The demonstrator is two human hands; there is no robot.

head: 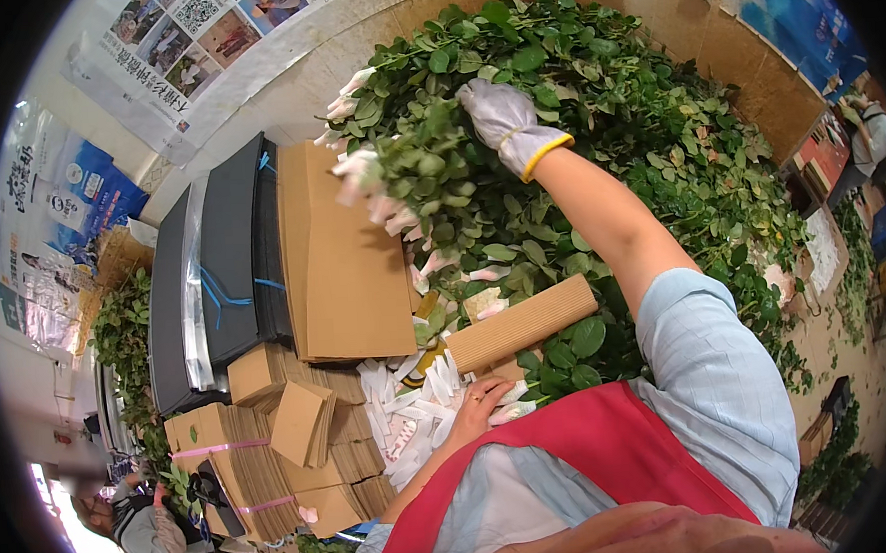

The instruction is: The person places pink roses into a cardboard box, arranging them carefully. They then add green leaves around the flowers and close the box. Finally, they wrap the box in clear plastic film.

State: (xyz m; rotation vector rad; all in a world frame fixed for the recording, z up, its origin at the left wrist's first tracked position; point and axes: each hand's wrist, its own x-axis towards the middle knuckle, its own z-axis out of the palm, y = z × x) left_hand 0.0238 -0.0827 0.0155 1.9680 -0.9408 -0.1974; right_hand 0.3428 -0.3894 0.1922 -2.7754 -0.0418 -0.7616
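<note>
My right hand (510,126), in a grey-white knitted glove with a yellow cuff, is closed on leafy rose stems (429,157) at the heap's near left side. Their leaves and white-sleeved flower heads (359,172) are motion-blurred. My left hand (483,406), bare with a ring, is low before my red apron (571,435). Its fingers touch or lie beside a few white-sleeved flower heads (514,412); whether they grip one is unclear. Just beyond it lies a strip of corrugated cardboard (522,323). Loose white sleeves (412,406) are scattered left of that hand.
The large heap of leafy stems (631,131) reaches the back wall. At left stand brown cardboard sheets (356,258), black sheets (235,250) tied with blue strap, and bundled small cardboard pieces (234,453) with black-handled scissors (206,488). Other people (144,517) are at the edges.
</note>
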